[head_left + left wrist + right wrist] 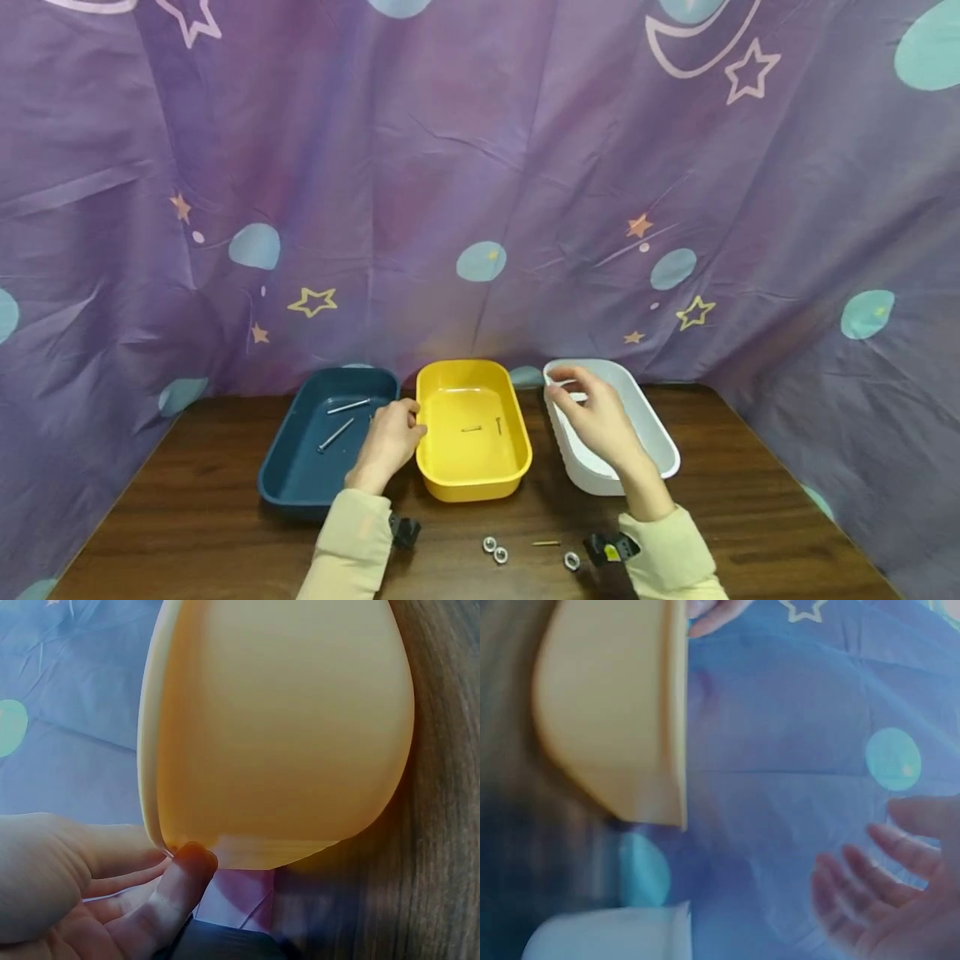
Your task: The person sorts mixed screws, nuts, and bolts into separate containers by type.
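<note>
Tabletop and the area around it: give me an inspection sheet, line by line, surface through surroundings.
Surface: brown wood-grain tabletop.
Job's things: blue bin with at least two long bolts; yellow bin with two small screws; white bin, contents partly hidden by a hand; in front of the bins, three loose nuts and a brass-coloured pin.
Clutter: nothing seen.
Hands: left hand pinches the yellow bin's rim; right hand is above the white bin, fingers apart and loosely bent, holding nothing visible.
Cables: nothing seen.
Surroundings: purple cloth backdrop with stars, moons and pale-blue spots.
</note>
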Demonstrator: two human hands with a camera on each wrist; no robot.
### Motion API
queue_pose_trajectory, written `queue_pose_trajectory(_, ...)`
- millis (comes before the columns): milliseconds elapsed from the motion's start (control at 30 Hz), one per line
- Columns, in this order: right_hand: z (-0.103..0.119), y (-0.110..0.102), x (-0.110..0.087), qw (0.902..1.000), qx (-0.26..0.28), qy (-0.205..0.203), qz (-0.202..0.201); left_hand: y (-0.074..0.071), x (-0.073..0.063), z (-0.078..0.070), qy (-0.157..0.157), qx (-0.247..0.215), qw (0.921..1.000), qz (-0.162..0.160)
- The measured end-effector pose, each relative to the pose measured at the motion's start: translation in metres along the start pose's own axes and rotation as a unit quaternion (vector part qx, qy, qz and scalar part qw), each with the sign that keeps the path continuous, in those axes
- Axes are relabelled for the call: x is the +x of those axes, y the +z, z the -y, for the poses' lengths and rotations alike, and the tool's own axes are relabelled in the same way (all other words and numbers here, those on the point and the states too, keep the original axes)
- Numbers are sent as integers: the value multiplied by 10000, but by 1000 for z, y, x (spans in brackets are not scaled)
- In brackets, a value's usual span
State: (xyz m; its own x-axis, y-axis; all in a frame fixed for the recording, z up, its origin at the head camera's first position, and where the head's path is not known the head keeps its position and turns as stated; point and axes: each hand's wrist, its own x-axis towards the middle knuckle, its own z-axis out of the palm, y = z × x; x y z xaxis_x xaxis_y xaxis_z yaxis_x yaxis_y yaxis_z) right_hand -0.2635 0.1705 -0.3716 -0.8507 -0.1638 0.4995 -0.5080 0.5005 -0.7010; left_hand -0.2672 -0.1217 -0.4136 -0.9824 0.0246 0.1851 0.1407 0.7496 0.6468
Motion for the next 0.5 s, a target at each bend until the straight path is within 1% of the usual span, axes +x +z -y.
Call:
queue_pose_trajectory(133, -8, -18, -20, 9969, 671, 1, 406, 1, -3, 3, -8, -15, 10000, -23)
queue_pose_trajectory(200, -11, -28, -32, 9961, 669, -6, 568, 2, -4, 3, 67, -30, 10000, -34)
queue_pose_trajectory(300, -15, -41, -48, 9967, 358, -25, 732, 1, -4, 4, 122, -59, 9999, -55)
queue_pose_trajectory(400, -18, -53, -63, 9970, -279, -131, 705, 1, -2, 3, 118, -45, 9999, -60)
queue_pose_trajectory(500, -23, -62, -76, 9939, -854, -355, 608, 2, -1, 2, 141, 2, 9999, -43)
